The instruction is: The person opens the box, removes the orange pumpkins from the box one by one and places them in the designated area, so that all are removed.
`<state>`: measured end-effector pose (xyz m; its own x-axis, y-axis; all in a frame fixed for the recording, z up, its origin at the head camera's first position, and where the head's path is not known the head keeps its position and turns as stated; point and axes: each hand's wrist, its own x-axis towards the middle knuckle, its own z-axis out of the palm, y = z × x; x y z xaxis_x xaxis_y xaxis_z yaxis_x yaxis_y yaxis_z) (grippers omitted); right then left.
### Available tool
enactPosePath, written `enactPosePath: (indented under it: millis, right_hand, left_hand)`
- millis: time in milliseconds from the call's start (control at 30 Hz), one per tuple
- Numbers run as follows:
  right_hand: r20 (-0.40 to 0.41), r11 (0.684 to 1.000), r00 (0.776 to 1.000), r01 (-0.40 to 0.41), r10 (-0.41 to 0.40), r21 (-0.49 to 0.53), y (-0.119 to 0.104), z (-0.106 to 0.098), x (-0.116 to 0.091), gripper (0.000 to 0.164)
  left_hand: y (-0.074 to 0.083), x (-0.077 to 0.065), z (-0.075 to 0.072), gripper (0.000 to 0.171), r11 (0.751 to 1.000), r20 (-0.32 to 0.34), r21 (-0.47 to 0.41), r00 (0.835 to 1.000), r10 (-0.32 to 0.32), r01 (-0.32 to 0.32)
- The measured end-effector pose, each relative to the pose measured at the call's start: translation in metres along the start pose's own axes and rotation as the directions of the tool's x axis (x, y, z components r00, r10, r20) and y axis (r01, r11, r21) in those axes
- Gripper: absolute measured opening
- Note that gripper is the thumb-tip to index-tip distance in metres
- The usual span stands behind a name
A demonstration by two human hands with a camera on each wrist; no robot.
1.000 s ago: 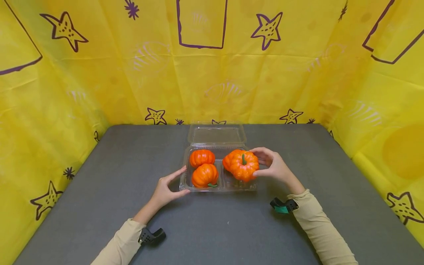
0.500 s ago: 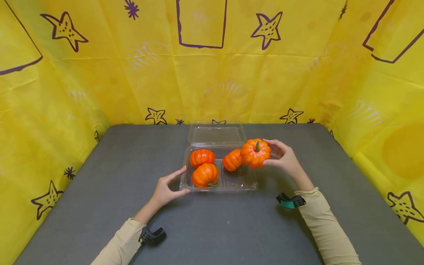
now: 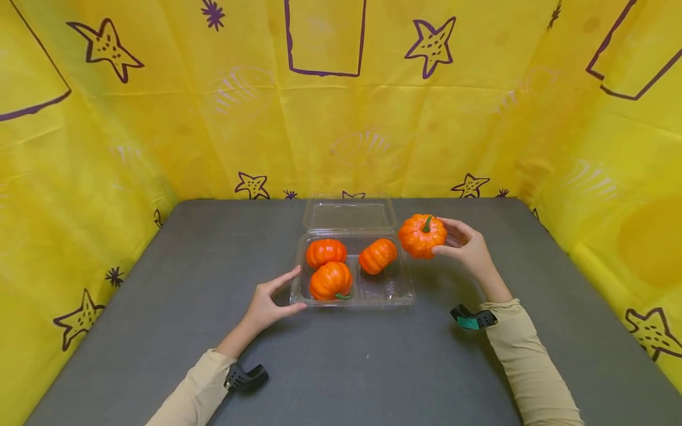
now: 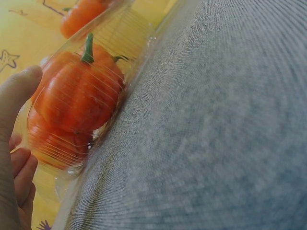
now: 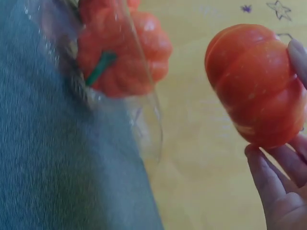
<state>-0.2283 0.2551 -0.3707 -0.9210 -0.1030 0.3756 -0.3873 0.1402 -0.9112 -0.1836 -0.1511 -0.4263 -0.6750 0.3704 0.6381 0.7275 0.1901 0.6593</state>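
My right hand (image 3: 471,251) holds an orange toy pumpkin (image 3: 422,236) with a green stem between thumb and fingers, raised just right of a clear plastic container (image 3: 383,300). The right wrist view shows the same held pumpkin (image 5: 254,86) from its side. In the container's left compartment lie two pumpkins, one far (image 3: 325,252) and one near (image 3: 330,281); a third pumpkin (image 3: 377,256) sits in the right compartment. With fingers spread, my left hand (image 3: 263,305) rests against the container's left side, its thumb (image 4: 24,86) beside the rim in the left wrist view.
The container's hinged lid (image 3: 348,216) stands open at its far side. All of this is on a dark grey table (image 3: 341,367), with a yellow patterned cloth (image 3: 341,136) behind and at both sides. Black camera mounts sit on the left wrist (image 3: 245,377) and right wrist (image 3: 473,318).
My right hand has lifted the pumpkin up and rightward, out from over the right compartment, uncovering the pumpkin there. My left hand and the container stay in place.
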Motion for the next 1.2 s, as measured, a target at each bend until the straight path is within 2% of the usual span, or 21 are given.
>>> enactPosePath:
  millis: [133, 367, 667, 900, 1200]
  right_hand:
    - [-0.018, 0.996, 0.998, -0.06, 0.059, -0.063, 0.006, -0.006, 0.0, 0.053]
    - [-0.031, 0.985, 0.99, -0.138, 0.135, -0.102, 0.022, -0.014, 0.001, 0.056]
    - [-0.056, 0.968, 0.983, -0.184, 0.177, -0.169, 0.041, -0.018, 0.002, 0.057]
    - [-0.047, 0.939, 0.974, -0.228, 0.223, -0.259, 0.053, -0.02, 0.002, 0.06]
    - [-0.041, 0.922, 0.962, -0.271, 0.27, -0.278, 0.061, -0.02, 0.0, 0.066]
  left_hand:
    - [-0.001, 0.0, 0.0, 0.064, 1.0, -0.01, 0.004, 1.0, 0.005, -0.005]
    - [0.001, -0.001, 0.001, 0.063, 1.0, -0.001, 0.005, 1.0, -0.029, 0.029]
    - [0.002, -0.001, 0.0, 0.062, 0.999, 0.01, 0.01, 0.999, -0.045, 0.045]
    - [0.0, -0.002, 0.0, 0.062, 0.999, 0.009, 0.011, 0.999, -0.049, 0.049]
    - [-0.001, -0.002, 0.0, 0.063, 0.999, 0.002, 0.043, 1.0, -0.029, 0.029]
